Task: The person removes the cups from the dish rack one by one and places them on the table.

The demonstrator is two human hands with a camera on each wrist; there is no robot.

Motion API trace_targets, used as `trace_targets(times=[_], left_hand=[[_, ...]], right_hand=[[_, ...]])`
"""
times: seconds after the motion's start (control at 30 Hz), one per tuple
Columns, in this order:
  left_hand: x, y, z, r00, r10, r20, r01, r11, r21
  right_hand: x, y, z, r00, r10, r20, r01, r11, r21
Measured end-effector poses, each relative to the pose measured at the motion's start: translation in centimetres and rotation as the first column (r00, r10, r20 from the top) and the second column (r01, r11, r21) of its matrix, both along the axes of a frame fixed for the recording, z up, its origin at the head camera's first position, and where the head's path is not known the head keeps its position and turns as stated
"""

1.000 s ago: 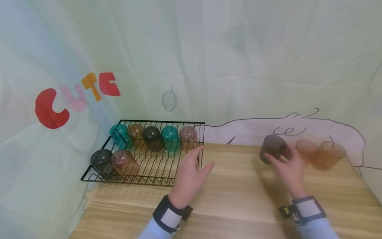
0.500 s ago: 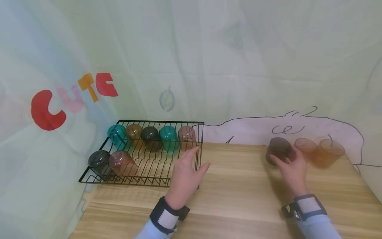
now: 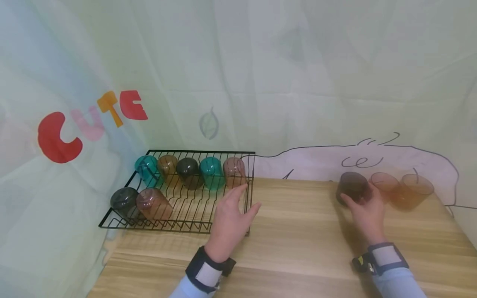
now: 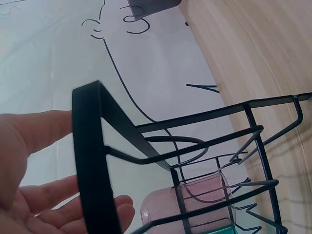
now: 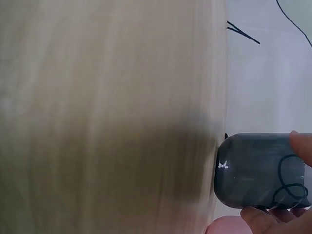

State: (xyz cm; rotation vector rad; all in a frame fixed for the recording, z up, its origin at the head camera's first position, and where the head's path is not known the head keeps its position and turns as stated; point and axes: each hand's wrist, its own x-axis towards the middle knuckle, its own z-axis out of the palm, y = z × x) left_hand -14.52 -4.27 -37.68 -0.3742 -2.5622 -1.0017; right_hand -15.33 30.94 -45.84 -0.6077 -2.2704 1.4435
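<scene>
My right hand [image 3: 369, 217] grips a dark grey transparent cup [image 3: 353, 188], thumb on one side and fingers on the other. The cup [image 5: 261, 170] is upright with its base against the tabletop in the right wrist view. Beside it stand a pinkish cup [image 3: 385, 187] and an amber cup [image 3: 416, 192], both mouth up. My left hand [image 3: 228, 221] hovers by the right end of a black wire rack [image 3: 203, 152], fingers loosely bent and holding nothing. In the left wrist view, the rack's thick rail hides part of that hand [image 4: 44, 204].
Upside-down cups fill the rack's back row, among them a teal cup [image 3: 212, 174] and a pink cup [image 3: 234, 171]. A dark cup [image 3: 126, 203] and another pink cup [image 3: 154, 205] sit at its front left. A printed cloth [image 3: 316, 82] hangs behind the wooden table [image 3: 290, 248].
The right hand has carried the dark grey cup a little to the right and down, closer to the pinkish cup. The left hand has hardly moved.
</scene>
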Motion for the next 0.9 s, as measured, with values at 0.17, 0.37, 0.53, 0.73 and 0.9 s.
trace_targets(times=[0.17, 0.37, 0.53, 0.73, 0.9], left_hand=[[0.0, -0.1, 0.0, 1.0, 0.0, 0.001, 0.0, 1.0, 0.0], [0.1, -0.4, 0.3, 1.0, 0.002, 0.002, -0.002, 1.0, -0.006], [0.0, -0.9, 0.4, 1.0, 0.017, 0.001, -0.017, 0.999, -0.027], [-0.2, -2.3, 0.6, 0.998, 0.061, 0.01, -0.061, 0.998, -0.02], [-0.8, -4.5, 1.3, 0.995, 0.095, -0.039, -0.096, 0.995, -0.029]], right_hand=[[-0.1, -0.1, 0.0, 1.0, -0.002, -0.006, 0.002, 1.0, -0.013], [-0.1, -0.3, -0.1, 1.0, 0.001, -0.025, -0.002, 1.0, -0.02], [-0.1, -0.2, -0.2, 1.0, 0.002, -0.005, -0.002, 1.0, -0.024], [0.4, -0.3, 0.2, 1.0, -0.006, 0.012, 0.006, 1.0, -0.024], [1.0, -0.6, 0.8, 1.0, 0.002, 0.001, -0.002, 1.0, -0.011]])
